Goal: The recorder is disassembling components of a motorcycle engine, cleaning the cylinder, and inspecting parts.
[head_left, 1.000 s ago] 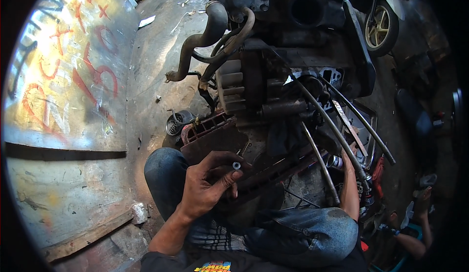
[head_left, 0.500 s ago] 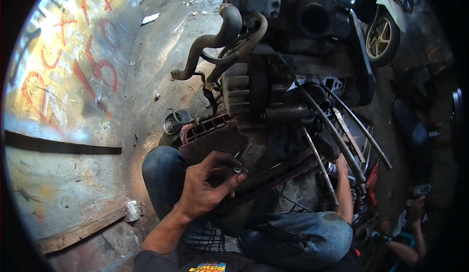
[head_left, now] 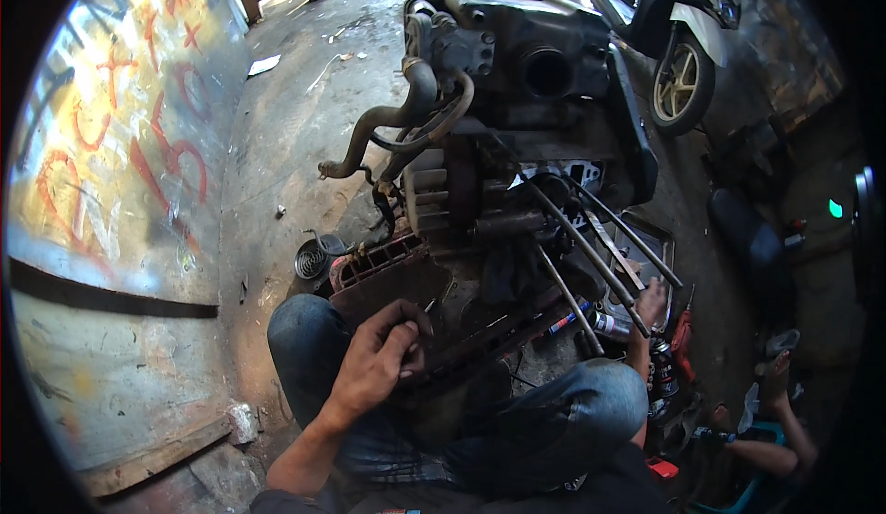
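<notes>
The left hand (head_left: pixel 380 362) pinched a small, hard part against the greasy, heavy engine (head_left: pixel 480 237). At three o'clock, the right hand (head_left: pixel 651 304) reached toward spray cans (head_left: pixel 660 371); its grip could not be told.

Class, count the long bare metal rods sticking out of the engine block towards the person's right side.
3 long metal rods: the upper, the middle and the lower, fanned beside each other; others may be hidden.

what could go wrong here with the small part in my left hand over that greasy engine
The left hand pinches a small part, too small to identify, right over the open engine; a slip could likely drop it into the gaps. The right hand reaches away among long rods and spray cans, so it might knock one over.
</notes>
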`<state>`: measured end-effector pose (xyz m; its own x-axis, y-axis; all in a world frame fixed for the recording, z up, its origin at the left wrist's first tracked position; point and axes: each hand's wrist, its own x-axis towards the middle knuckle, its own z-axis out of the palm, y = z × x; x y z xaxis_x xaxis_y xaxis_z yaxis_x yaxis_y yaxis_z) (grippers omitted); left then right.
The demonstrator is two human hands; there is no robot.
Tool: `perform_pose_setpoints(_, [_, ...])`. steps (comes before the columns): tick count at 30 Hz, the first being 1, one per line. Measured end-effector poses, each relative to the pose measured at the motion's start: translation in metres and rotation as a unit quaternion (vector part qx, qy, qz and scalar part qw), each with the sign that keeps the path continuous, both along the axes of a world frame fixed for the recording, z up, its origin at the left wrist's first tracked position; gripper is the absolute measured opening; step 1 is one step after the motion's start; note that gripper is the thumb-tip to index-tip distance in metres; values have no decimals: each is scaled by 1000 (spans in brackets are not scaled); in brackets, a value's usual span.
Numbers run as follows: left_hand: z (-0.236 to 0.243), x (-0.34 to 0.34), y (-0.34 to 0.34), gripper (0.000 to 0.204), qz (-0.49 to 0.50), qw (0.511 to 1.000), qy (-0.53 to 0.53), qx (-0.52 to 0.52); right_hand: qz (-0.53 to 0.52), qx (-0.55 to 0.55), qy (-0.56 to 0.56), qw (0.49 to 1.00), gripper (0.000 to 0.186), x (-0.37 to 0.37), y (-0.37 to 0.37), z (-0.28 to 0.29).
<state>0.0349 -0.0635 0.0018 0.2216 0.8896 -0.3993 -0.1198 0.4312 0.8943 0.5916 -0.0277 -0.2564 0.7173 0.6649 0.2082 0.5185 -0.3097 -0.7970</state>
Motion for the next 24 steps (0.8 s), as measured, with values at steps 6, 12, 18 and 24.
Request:
perform_pose_setpoints(6, [47, 19, -11, 17, -127, 989, -54, 45, 211, 257, -70, 941, 28, -201, -101, 282])
perform_pose_setpoints(12, [32, 45, -19, 27, -146, 961, -51, 229, 450, 32, 97, 887, 18, -340, -104, 316])
perform_pose_setpoints(18, [4, 29, -14, 23, 5, 976, -111, 189, 420, -64, 201, 883, 24, -387, -77, 308])
perform_pose_setpoints(24, [2, 15, 0, 27, -1, 955, -138, 264, 443, -105, 365, 812, 32, -387, -51, 312])
